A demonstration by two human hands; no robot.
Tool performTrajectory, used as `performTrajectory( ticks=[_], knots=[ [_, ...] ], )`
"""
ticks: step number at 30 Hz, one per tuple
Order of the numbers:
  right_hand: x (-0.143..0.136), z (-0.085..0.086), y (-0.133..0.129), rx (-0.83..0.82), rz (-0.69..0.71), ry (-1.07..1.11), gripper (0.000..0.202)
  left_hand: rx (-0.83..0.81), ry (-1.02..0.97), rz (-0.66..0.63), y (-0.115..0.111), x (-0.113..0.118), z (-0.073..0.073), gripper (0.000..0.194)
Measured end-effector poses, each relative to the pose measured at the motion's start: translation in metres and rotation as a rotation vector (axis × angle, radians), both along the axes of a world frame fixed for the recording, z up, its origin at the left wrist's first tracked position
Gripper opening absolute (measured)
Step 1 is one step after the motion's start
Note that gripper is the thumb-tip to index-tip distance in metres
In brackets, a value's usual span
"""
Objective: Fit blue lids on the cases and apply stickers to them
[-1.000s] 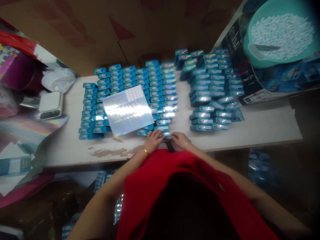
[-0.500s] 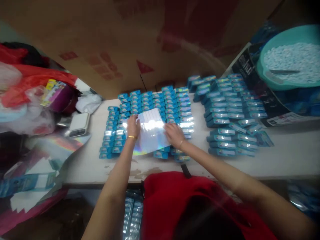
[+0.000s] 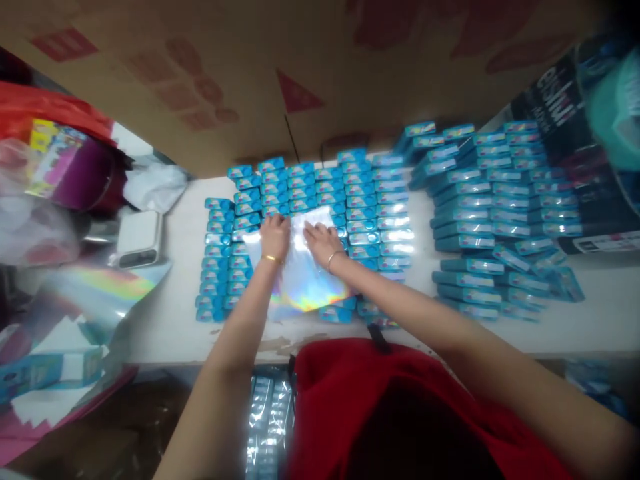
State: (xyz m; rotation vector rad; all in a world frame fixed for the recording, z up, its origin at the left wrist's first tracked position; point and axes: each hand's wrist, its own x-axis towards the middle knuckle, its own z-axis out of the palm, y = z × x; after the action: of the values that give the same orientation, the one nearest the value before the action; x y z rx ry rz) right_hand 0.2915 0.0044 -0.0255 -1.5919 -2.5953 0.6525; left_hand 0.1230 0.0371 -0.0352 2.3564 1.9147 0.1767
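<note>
A shiny silvery sheet (image 3: 313, 283) with rainbow reflections lies over rows of small blue boxes (image 3: 363, 200) on the white table. My left hand (image 3: 275, 239), with a gold bangle at the wrist, rests on the upper left part of the sheet, fingers pointing away from me and lying on it. Just to its right, my right hand (image 3: 324, 243) lies on the sheet with its fingers spread. Blur hides the fingertips' finer contact. The boxes under the sheet are mostly covered.
More blue boxes (image 3: 463, 223) are stacked at the right. A large cardboard carton (image 3: 240, 80) stands behind. To the left are a white device (image 3: 139, 239) and plastic bags (image 3: 155, 187). A teal basin (image 3: 617, 113) sits at far right. The table's front edge (image 3: 170, 360) is near my body.
My right hand has moved left from the sheet's right edge onto its middle, closer to my left hand. The view has moved nearer and shifted somewhat.
</note>
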Motion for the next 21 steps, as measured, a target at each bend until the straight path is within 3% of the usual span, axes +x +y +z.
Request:
performTrajectory(
  ticks=[6, 9, 13, 16, 18, 21],
  knots=[
    [0.001, -0.005, 0.000, 0.000, 0.001, 0.043, 0.043, -0.008, -0.192, -0.022, -0.012, -0.003, -0.006, 0.022],
    [0.001, -0.007, 0.000, 0.002, 0.000, 0.041, 0.041, 0.032, -0.252, -0.003, -0.020, 0.001, -0.001, 0.019],
    [0.003, -0.003, 0.007, -0.008, 0.008, 0.062, 0.039, 0.130, -0.397, 0.039, -0.050, 0.011, 0.028, 0.012],
    [0.011, 0.011, 0.003, -0.027, -0.044, 0.187, 0.038, 0.247, -0.646, 0.240, -0.096, 0.024, 0.061, 0.014],
    [0.023, 0.023, -0.017, -0.018, -0.169, 0.378, 0.041, 0.237, -0.888, 0.401, -0.131, 0.037, 0.080, 0.018],
    [0.051, 0.038, -0.075, -0.143, -0.432, 0.714, 0.055, 0.027, -1.245, 0.563, -0.180, 0.061, 0.095, 0.024]
  ],
)
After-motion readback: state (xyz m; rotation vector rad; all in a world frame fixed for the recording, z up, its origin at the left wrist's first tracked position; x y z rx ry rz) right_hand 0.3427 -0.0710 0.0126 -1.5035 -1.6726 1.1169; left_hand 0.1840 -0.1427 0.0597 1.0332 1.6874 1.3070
